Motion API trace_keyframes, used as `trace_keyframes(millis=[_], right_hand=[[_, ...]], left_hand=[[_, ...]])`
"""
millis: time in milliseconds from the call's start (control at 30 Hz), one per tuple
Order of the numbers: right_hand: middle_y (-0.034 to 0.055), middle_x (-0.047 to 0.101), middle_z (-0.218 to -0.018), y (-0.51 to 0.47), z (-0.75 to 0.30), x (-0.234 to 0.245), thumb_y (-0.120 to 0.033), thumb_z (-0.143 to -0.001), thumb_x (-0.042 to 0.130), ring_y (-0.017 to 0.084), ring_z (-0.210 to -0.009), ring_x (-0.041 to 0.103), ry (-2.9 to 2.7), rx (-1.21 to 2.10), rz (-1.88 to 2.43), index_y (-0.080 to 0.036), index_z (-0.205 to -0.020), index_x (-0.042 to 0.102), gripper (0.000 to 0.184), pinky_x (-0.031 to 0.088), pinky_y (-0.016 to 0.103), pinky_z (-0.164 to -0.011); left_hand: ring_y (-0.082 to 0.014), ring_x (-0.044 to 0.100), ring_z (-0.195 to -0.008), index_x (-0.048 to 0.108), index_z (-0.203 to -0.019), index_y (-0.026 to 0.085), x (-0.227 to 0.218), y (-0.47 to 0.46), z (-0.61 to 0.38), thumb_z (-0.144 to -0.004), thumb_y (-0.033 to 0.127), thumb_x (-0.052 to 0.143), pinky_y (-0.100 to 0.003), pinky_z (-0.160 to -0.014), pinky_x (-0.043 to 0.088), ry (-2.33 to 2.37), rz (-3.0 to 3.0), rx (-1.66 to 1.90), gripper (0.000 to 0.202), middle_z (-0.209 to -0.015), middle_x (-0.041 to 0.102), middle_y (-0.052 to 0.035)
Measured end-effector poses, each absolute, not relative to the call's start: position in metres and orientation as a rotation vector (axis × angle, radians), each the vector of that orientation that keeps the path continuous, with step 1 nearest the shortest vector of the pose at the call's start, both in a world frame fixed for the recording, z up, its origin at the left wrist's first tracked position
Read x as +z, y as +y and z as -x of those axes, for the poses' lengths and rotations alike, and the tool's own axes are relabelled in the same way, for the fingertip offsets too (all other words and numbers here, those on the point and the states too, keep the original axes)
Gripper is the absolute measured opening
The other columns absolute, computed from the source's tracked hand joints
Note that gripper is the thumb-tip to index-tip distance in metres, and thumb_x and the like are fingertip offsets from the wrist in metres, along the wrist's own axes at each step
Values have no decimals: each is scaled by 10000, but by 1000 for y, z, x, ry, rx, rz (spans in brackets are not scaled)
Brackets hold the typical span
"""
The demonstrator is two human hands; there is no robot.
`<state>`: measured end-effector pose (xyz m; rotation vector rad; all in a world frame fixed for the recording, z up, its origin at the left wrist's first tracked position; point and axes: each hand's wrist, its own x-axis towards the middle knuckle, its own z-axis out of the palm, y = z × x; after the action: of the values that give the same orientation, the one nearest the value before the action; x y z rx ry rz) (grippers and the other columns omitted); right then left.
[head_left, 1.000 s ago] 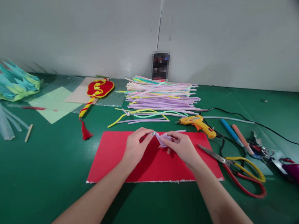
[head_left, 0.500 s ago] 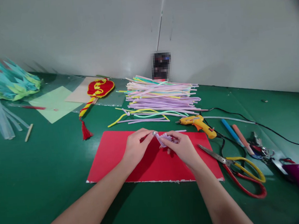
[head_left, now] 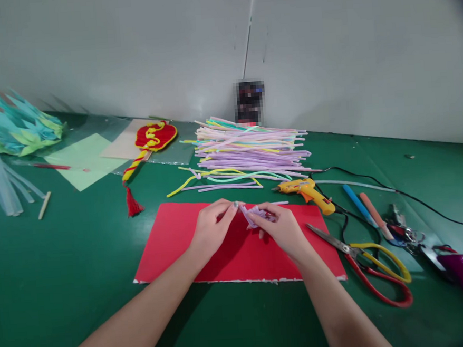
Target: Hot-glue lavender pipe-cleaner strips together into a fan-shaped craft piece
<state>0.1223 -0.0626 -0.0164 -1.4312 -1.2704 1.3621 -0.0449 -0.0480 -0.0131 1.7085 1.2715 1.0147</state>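
Over the red board (head_left: 173, 246), both hands work on a lilac pipe cleaner (head_left: 254, 214) bent into a small folded shape. My right hand (head_left: 285, 225) grips the folded part between thumb and fingers, which hide some of it. My left hand (head_left: 213, 222) pinches at the free end on the left side, thumb and forefinger closed together. A short lilac strip (head_left: 281, 203) lies at the board's far edge, just beyond my right hand.
Behind the board lies a pile of pastel pipe cleaners (head_left: 249, 146). To the right are a yellow glue gun (head_left: 306, 189) with its black cord, scissors (head_left: 351, 249) and markers (head_left: 363, 212). A red-and-yellow fan (head_left: 155, 136) and green paper (head_left: 88, 162) lie at left.
My left thumb and forefinger have shifted very slightly left and up at the pipe cleaner's end. My right hand keeps its place.
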Motion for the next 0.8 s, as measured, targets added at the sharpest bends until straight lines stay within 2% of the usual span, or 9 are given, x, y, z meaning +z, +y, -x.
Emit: trace_keyframes(millis=[267, 500, 800], right_hand=[[33, 659, -609, -62, -122, -18, -442, -711, 619, 94, -404, 505, -1261, 1368, 1419, -160, -836, 611, 309, 380, 198, -375], [32, 657, -612, -61, -122, -18, -442, -706, 621, 100, -424, 520, -1262, 1347, 1413, -160, -834, 607, 310, 384, 197, -370], [31, 635, -615, -61, -121, -15, -430, -712, 619, 98, -431, 517, -1238, 1332, 1399, -152, -837, 602, 305, 375, 190, -359]], left_hand=[[-145, 606, -838, 683, -960, 228, -13, -48, 45, -880, 302, 425, -249, -780, 451, 1273, -1736, 1008, 280, -891, 674, -18], [-148, 590, -899, 638, -1034, 236, -13, -47, 45, -881, 304, 419, -263, -819, 441, 1308, -1709, 1027, 277, -974, 658, -21], [-139, 590, -822, 627, -851, 216, -15, -46, 44, -850, 308, 478, -256, -757, 448, 1338, -1750, 967, 175, -869, 654, 0]])
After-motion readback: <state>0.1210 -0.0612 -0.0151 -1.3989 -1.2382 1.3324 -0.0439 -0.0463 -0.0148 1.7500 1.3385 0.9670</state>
